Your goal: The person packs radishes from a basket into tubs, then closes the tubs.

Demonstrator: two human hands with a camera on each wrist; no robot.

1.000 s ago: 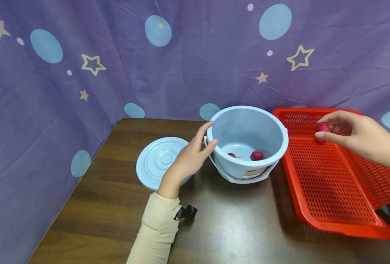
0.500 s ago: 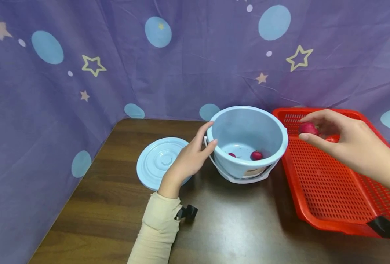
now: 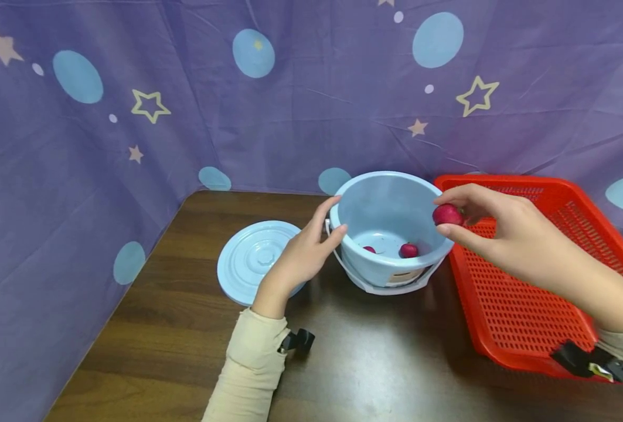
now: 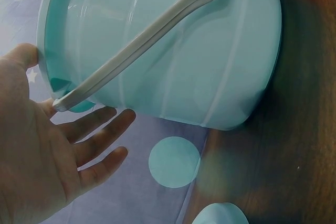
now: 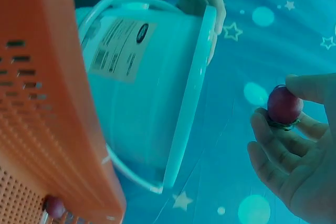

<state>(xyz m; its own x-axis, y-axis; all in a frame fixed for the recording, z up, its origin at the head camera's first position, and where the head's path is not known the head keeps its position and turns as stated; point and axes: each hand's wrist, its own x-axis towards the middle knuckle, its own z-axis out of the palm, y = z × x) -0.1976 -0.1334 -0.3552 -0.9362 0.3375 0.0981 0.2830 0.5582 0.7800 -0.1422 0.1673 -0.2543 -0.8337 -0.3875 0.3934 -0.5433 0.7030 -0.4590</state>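
My right hand (image 3: 506, 237) pinches a red radish (image 3: 448, 215) between thumb and fingers, at the right rim of a light blue bucket (image 3: 390, 272). In the right wrist view the held radish (image 5: 285, 105) shows some green at one end. Two more radishes lie on the bucket's floor, one plainly seen radish (image 3: 408, 250) and one partly hidden radish (image 3: 369, 249). Against the bucket's left rim rests my left hand (image 3: 303, 252), thumb and index finger spread along it. In the left wrist view its other fingers (image 4: 102, 142) extend beside the bucket's handle (image 4: 142, 45).
A red plastic basket (image 3: 464, 299) stands right of the bucket, with a radish (image 5: 54, 206) inside it in the right wrist view. The blue lid (image 3: 248, 258) lies flat on the wooden table (image 3: 184, 328) at left. A purple patterned cloth (image 3: 311, 105) hangs behind.
My right hand has carried the radish leftward from over the red basket to the bucket's right rim. The left hand has stayed at the bucket's left rim.
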